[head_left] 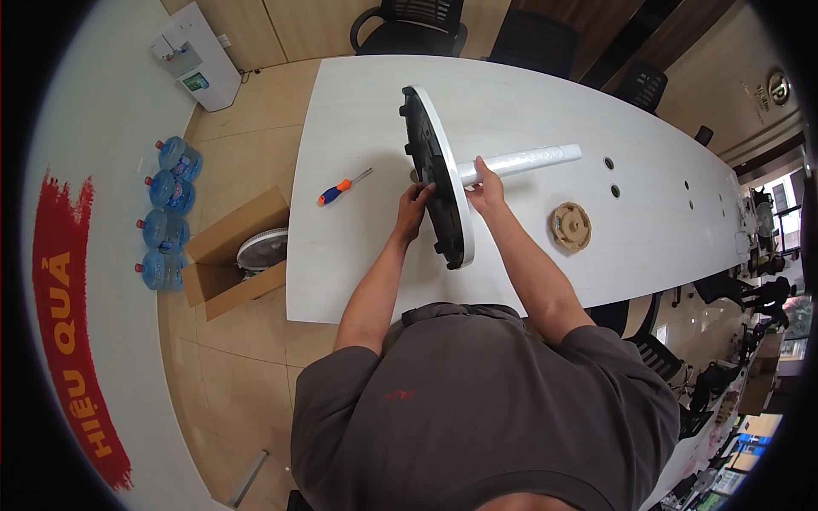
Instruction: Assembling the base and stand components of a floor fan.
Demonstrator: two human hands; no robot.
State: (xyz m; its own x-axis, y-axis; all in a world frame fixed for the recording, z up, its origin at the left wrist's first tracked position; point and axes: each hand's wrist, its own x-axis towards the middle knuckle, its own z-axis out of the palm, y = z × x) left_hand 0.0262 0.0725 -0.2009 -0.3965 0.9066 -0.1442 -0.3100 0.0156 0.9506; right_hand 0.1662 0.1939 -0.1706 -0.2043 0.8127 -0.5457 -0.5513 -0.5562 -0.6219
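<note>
A round stand base (443, 170) is tipped up on edge over the table, its white top facing right and its black ribbed underside facing left. From its white side a white pole (532, 160) in clear wrap sticks out to the right, slightly raised at the far end. My right hand (487, 189) is closed around the pole close to the base. On the black side, my left hand (412, 211) has its fingers bent together at the middle of the underside; whatever they pinch there is hidden. A screwdriver (344, 186) with an orange and blue handle lies to the left.
On the white table (358, 272), a round brown moulded piece (571, 226) lies right of my right forearm. An open cardboard box (234, 247) with a round fan grille (262, 250) inside stands on the floor at left. Beyond are several water bottles (173, 196) and a dispenser (196, 60); chairs surround the table.
</note>
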